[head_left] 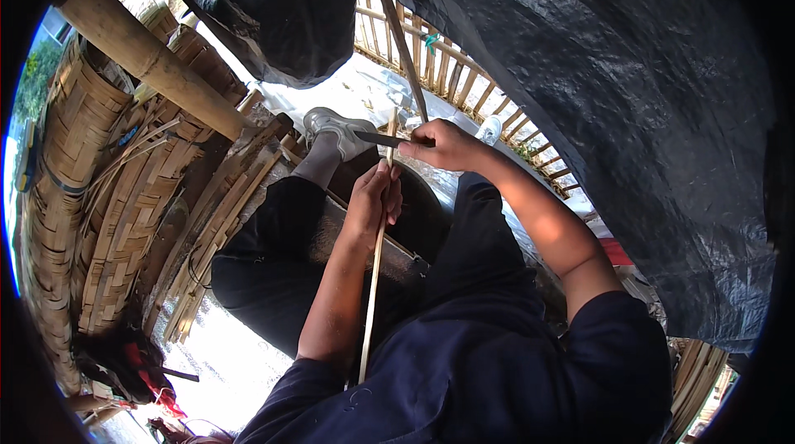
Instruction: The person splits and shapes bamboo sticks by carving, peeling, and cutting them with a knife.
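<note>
A long, thin pale bamboo strip [373, 295] runs from my lap up past my knees, tilted slightly to the right at its upper end. My left hand [374, 200] is closed around it a little below that end, thumb on top. In my right hand [441, 146] is a knife with a dark blade [377, 138], gripped by its handle, which the fingers cover. The blade points left and lies across the strip just above my left hand. Beneath both hands, between my legs, sits a dark rounded container or hollow [422, 212]; its contents cannot be made out.
Rolled woven bamboo mats [116, 229] stand at the left beside split bamboo lengths [224, 237]. A thick bamboo pole [149, 59] slants above them. Black plastic sheeting [646, 113] hangs at the right and top, near a leaning stick [397, 30] and a slatted bamboo fence [464, 71].
</note>
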Demonstrator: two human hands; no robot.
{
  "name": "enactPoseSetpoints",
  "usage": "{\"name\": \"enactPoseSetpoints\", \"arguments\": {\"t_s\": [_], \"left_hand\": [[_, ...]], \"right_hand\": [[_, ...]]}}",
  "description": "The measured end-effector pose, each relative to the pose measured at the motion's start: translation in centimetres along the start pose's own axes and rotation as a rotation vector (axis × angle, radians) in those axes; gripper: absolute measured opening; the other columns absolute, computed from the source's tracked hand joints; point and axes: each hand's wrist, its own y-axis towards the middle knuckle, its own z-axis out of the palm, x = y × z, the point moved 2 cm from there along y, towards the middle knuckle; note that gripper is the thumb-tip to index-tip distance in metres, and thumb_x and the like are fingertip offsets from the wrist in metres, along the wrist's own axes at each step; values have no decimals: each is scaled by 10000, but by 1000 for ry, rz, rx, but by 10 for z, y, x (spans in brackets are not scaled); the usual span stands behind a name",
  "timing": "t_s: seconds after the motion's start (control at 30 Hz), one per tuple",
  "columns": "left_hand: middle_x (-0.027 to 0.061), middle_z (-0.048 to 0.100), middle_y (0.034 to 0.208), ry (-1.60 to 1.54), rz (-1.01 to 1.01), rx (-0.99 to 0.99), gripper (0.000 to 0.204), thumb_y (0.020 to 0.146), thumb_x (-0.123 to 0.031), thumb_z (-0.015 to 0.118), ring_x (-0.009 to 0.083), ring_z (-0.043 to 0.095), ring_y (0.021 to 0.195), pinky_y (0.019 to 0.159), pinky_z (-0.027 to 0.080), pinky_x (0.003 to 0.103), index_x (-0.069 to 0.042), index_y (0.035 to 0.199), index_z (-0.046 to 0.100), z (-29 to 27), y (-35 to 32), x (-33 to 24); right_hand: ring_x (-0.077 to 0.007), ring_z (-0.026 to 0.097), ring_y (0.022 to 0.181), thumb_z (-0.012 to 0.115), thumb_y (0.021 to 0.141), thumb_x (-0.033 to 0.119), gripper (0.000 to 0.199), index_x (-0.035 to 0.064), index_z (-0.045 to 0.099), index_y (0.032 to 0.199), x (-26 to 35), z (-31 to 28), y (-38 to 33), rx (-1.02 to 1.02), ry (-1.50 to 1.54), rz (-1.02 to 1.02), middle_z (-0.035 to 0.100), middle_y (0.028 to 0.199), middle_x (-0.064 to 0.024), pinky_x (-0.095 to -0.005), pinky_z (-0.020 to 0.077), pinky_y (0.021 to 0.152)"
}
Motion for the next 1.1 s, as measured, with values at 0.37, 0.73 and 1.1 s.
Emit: {"name": "enactPoseSetpoints", "arguments": {"t_s": [0.37,0.73,1.1], "left_hand": [[-60,267,502,-140,-127,20,241,1029,-342,370,55,227,348,312,198,196,-167,872,425,14,-5,8],[-51,282,498,-120,-242,130,296,1024,-384,382,55,231,347,310,191,198,-150,847,422,38,-13,24],[-43,294,512,-290,-175,59,258,1027,-311,343,68,230,354,316,190,213,-142,855,434,15,-6,10]], "right_hand": [[-58,287,396,595,914,386,495,92,505,525,2,-15,6,380,294,538,369,461,36,-250,209,406],[-315,673,701,572,857,509,486,45,697,788,8,-51,19,-148,-521,472,661,672,-150,-421,495,673],[-350,653,897,341,958,519,536,106,681,994,-5,-23,-25,-245,-245,479,677,838,-184,-469,482,796]]}}
